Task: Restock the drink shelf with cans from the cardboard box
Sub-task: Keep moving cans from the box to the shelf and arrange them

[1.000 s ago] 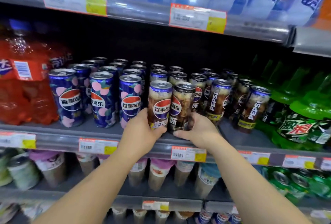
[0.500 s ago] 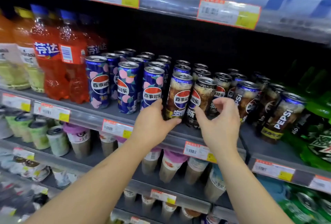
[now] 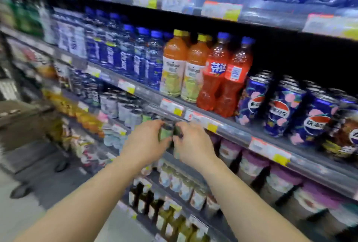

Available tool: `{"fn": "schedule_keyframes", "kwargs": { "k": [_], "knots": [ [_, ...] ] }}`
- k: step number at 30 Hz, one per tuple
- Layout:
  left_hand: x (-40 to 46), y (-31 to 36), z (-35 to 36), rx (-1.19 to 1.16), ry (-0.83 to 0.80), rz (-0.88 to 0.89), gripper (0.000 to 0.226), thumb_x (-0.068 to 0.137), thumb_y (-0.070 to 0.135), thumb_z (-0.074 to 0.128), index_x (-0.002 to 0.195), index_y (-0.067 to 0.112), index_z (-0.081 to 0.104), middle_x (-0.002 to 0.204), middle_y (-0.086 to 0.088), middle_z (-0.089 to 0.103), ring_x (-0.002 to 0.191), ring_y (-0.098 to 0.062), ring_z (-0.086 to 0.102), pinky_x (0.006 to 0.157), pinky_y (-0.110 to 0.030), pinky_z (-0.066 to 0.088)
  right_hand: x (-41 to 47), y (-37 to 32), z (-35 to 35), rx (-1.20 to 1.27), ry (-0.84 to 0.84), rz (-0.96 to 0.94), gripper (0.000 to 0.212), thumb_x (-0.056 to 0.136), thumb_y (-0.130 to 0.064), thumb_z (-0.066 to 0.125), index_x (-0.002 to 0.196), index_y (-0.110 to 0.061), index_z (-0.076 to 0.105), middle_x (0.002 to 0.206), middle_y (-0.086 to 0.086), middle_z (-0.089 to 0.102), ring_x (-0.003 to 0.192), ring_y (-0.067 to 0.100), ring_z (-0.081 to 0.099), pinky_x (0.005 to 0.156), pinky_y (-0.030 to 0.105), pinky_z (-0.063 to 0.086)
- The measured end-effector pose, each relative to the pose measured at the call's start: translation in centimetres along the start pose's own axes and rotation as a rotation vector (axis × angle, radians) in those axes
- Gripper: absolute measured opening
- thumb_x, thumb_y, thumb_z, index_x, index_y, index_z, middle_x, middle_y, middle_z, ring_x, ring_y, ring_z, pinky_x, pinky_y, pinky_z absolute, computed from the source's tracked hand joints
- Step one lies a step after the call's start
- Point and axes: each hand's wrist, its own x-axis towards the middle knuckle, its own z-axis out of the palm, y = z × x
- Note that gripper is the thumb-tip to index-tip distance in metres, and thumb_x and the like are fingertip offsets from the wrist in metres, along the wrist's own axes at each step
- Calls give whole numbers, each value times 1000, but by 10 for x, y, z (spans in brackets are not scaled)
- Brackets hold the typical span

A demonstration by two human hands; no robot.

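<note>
Both hands, left hand (image 3: 146, 143) and right hand (image 3: 190, 145), raised close together below the shelf's front edge (image 3: 228, 129), fingers loosely curled, apparently gripping nothing though blur hides the fingertips. Blue cans (image 3: 280, 112) faced forward in tight rows at the shelf's right end, likely so labels show; cardboard box out of view.

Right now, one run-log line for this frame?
phase: between placements | hands: left hand, right hand empty, fingers curled, off shelf | blue peach-print Pepsi cans: upright on shelf | cardboard box: unseen
</note>
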Motion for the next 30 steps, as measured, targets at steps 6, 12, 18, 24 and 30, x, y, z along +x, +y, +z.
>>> {"fn": "schedule_keyframes", "kwargs": {
  "k": [6,12,18,24,30],
  "knots": [
    [-14,-194,-83,508,-30,-237,72,92,56,41,150,19,21,158,-8,18,145,-32,12,114,-54,14,63,-190,117,-104,-176,-172,66,97,-34,46,153,-22,14,162,5,10,149,30,2,119,50,6],
    [-26,-329,-144,511,-85,-525,70,95,50,37,153,22,9,162,-7,1,148,-31,-2,117,-54,4,108,-331,200,-81,-326,-324,67,98,-32,41,154,-23,5,163,4,2,150,29,-5,118,51,-3],
    [-9,-461,-188,522,-82,-725,67,97,50,33,153,22,9,162,-7,-2,148,-30,-7,118,-52,1,177,-446,285,-71,-424,-505,65,99,-34,40,154,-22,6,163,6,3,149,31,-4,117,53,-3],
    [46,-598,-240,528,-55,-856,67,96,52,35,151,22,12,162,-6,0,148,-30,-4,118,-52,3,280,-556,359,-1,-514,-628,65,100,-35,37,155,-21,5,163,6,3,149,31,-3,118,52,1],
    [88,-710,-291,510,-37,-953,67,97,53,30,152,22,9,162,-6,-2,148,-30,-5,118,-51,2,371,-656,415,13,-561,-715,64,100,-34,37,155,-23,4,163,6,1,149,31,-5,118,51,-2]
  ]
}}
